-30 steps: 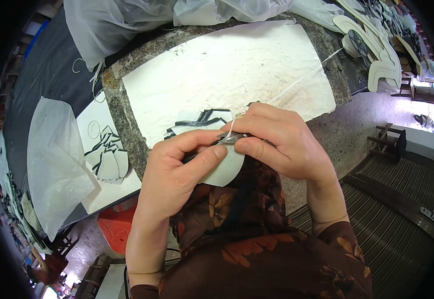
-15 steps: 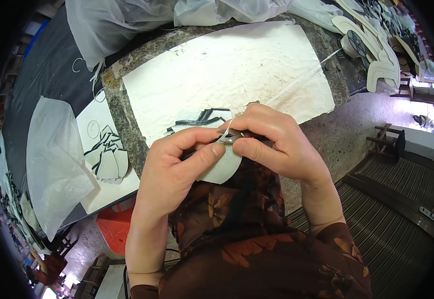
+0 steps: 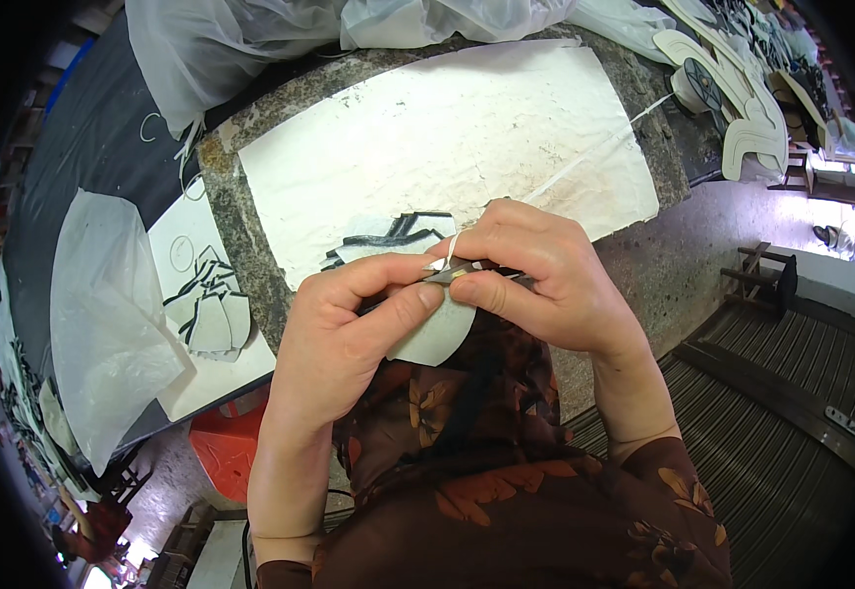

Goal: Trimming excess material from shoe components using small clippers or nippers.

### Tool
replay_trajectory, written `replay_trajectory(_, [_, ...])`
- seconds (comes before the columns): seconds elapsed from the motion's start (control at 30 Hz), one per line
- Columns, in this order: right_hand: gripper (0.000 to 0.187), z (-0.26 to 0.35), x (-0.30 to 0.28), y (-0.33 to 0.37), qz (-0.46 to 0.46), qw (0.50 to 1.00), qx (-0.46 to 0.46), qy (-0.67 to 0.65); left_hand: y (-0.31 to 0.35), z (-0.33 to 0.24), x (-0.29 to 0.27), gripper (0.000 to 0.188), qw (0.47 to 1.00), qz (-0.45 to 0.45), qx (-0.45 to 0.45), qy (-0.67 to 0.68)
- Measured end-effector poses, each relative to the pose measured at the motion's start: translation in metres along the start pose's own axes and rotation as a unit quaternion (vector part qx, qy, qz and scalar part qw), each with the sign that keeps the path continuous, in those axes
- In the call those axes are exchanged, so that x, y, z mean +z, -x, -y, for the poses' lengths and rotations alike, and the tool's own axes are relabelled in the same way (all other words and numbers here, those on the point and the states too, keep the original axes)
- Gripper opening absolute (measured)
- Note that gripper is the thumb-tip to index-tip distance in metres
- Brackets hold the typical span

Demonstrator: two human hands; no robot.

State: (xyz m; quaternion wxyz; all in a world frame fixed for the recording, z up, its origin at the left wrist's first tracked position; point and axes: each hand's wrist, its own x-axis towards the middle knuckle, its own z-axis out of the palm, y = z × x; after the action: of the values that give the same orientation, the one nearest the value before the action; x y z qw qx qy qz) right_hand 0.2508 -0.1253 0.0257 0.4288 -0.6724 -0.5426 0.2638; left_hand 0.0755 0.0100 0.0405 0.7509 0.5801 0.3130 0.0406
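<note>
Between my hands is a pale, rounded flat piece (image 3: pixel 437 334) with a dark upper edge; it hangs below the fingertips. My left hand (image 3: pixel 354 319) pinches it by that edge, thumb in front. My right hand (image 3: pixel 535 280) is closed at the other end of the edge, thumb and fingertips close to the left thumb. A narrow white tape (image 3: pixel 570 177) comes across from a spool (image 3: pixel 694 86) and loops down to the fingertips. Something dark and shiny shows between the thumbs, too small to make out. Just beyond my left hand lie several similar dark-edged pieces (image 3: pixel 398 236).
A white sheet (image 3: pixel 427 118) covers the stone slab (image 3: pixel 234 162). To the left, more dark-edged pieces (image 3: pixel 216 319) lie on a white board beside a clear plastic bag (image 3: pixel 108 324). A red stool (image 3: pixel 223 452) stands below. Pale curved cutouts (image 3: pixel 756 137) lie at far right.
My right thumb has shifted slightly left and the fingertips have drawn closer together. The tape loop at the fingers has changed shape a little. My left hand has hardly moved.
</note>
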Motion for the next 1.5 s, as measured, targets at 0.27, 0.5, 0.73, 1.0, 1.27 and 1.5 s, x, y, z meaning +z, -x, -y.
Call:
replay_trajectory(0.27, [0.021, -0.005, 0.004, 0.0, -0.039, 0.998, 0.024, -0.054, -0.001, -0.002, -0.003, 0.02, 0.999, 0.001, -0.034, -0.001])
replay_trajectory(0.5, [0.012, 0.01, -0.008, -0.002, 0.037, 0.935, 0.219, -0.277, 0.0, -0.007, -0.002, 0.04, 0.999, 0.04, -0.003, -0.004])
replay_trajectory(0.73, [0.007, 0.007, 0.0, -0.001, 0.014, 0.958, 0.155, -0.241, 0.002, -0.004, -0.005, 0.043, 0.999, 0.038, 0.016, 0.004])
replay_trajectory(1.0, [0.007, 0.007, -0.004, 0.004, -0.007, 0.941, 0.203, -0.272, 0.023, 0.009, -0.029, 0.033, 0.993, 0.004, -0.007, 0.121])
replay_trajectory(1.27, [0.006, 0.005, 0.0, 0.007, -0.013, 0.939, 0.207, -0.275, 0.03, 0.021, -0.025, 0.023, 0.993, -0.081, 0.008, 0.09])
replay_trajectory(1.5, [0.006, 0.002, 0.004, 0.006, -0.008, 0.938, 0.226, -0.265, 0.035, 0.023, -0.027, 0.016, 0.991, -0.116, 0.062, 0.014])
